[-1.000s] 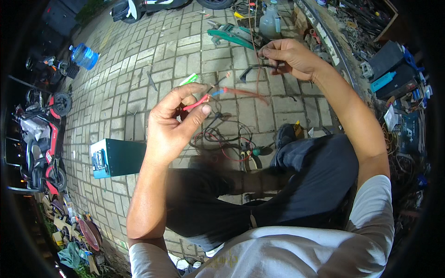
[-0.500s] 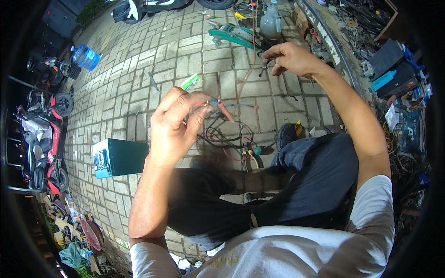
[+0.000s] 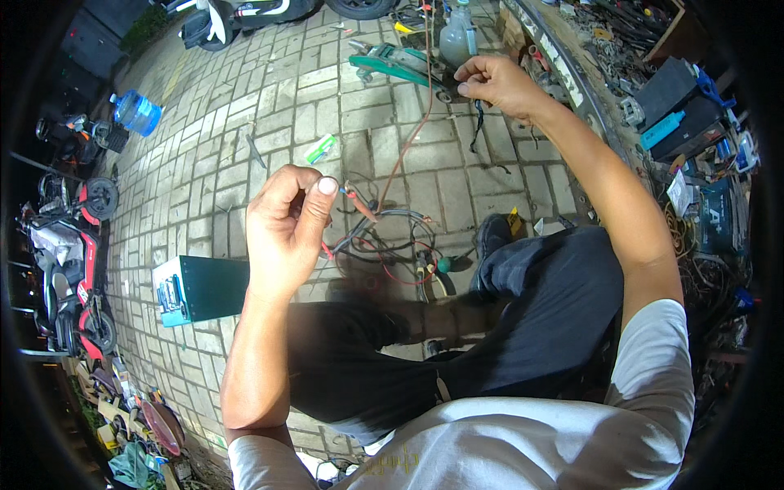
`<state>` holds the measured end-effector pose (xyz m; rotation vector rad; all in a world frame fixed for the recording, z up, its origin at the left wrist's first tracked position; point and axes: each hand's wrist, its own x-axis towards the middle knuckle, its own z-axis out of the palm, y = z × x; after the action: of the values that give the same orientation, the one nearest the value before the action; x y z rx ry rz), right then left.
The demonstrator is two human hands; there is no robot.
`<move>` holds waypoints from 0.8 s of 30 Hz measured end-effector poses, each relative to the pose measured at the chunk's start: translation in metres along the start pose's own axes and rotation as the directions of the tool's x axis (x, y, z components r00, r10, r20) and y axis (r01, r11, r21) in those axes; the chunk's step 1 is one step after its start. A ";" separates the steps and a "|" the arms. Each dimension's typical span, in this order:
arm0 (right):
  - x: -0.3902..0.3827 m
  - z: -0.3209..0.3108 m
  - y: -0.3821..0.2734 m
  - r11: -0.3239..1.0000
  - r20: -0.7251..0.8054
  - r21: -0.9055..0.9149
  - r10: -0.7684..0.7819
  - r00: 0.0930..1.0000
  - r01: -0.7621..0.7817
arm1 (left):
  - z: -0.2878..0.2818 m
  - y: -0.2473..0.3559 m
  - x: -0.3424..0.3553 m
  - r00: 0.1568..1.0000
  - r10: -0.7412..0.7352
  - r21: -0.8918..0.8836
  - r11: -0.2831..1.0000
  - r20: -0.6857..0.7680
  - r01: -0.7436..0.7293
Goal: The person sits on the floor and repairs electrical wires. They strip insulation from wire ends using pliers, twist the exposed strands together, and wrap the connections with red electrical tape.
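Note:
My left hand (image 3: 286, 220) is raised at centre-left, fingers closed on a red wire (image 3: 327, 249), mostly hidden by the hand. Beside its fingertips a reddish cable (image 3: 364, 208) ends at a blue-and-red join. My right hand (image 3: 498, 86) is higher at right, fingers curled, with a dark strip (image 3: 478, 129) hanging beneath it that it seems to grip. A thin red-brown cord (image 3: 408, 143) runs up the picture between the hands. Below them, black and red wire loops (image 3: 396, 245) and pliers (image 3: 423, 273) lie on the paving.
A dark green box (image 3: 208, 290) stands left of me, a blue water jug (image 3: 135, 114) farther back. Parked scooters (image 3: 73, 269) line the left. A green jack (image 3: 392, 65) and grey jug (image 3: 453, 37) are ahead. Batteries and clutter (image 3: 678, 110) crowd the right edge, by my legs (image 3: 531, 302).
My left hand has turned and lowered slightly, hiding more of the wire. My right hand has moved up and left; the dark piece now hangs downward. The view has shifted slightly.

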<state>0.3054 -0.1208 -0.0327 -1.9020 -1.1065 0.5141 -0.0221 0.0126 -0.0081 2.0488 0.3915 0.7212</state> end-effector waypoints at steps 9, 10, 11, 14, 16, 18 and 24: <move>0.000 -0.007 0.000 0.998 0.073 0.020 0.056 0.996 -0.058 | 0.001 0.001 -0.001 0.998 -0.011 0.072 0.997 0.066 0.006; -0.001 -0.009 -0.001 0.998 0.080 0.022 0.064 0.995 -0.066 | 0.001 0.001 -0.001 0.998 -0.031 0.034 0.999 0.055 0.029; -0.001 -0.008 0.004 0.997 0.071 0.059 0.038 0.997 -0.042 | 0.001 0.001 -0.001 0.998 -0.052 -0.004 0.999 0.045 0.052; 0.006 -0.008 0.034 0.992 0.026 -0.026 -0.122 0.992 0.122 | 0.002 0.003 -0.001 0.994 -0.113 -0.044 0.993 0.001 0.113; 0.007 -0.014 0.042 0.963 0.015 -0.268 -0.025 1.000 0.028 | 0.002 0.004 0.000 0.991 -0.131 -0.023 0.991 -0.002 0.131; 0.005 -0.017 0.044 0.816 -0.029 -0.577 -0.066 0.997 0.037 | 0.001 0.006 -0.001 0.990 -0.139 -0.070 0.988 0.001 0.138; 0.006 -0.013 0.070 0.575 -0.171 -0.818 -0.229 0.958 -0.009 | 0.001 0.015 -0.002 0.995 -0.094 -0.077 0.993 -0.037 0.091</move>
<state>0.3522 -0.1385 -0.0837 -2.5525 -1.4061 -0.4368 -0.0232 0.0027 0.0039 1.9344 0.4726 0.7112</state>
